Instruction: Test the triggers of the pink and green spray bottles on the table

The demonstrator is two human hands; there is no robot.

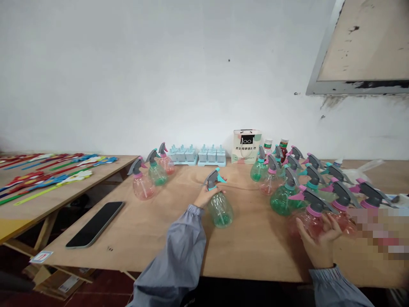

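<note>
My left hand [209, 196] is wrapped round the neck of a spray bottle [221, 213] with a clear green body and a grey and turquoise trigger head. This bottle is slightly tilted, its base low over or on the wooden table. At the right, my right hand [321, 241] has its thumb and fingers spread around the near side of a pink spray bottle [308, 224] with a grey and pink head. Whether the fingers touch it is hard to tell. More pink and green spray bottles [284, 200] crowd just behind that hand.
Two pink bottles and a green spray bottle [157, 172] stand at the back left. A phone [95, 225] lies at the front left. Light-blue moulds [211, 156] and a paper bag [246, 147] line the wall. Colourful hand-shaped sticks [47, 181] cover the left table.
</note>
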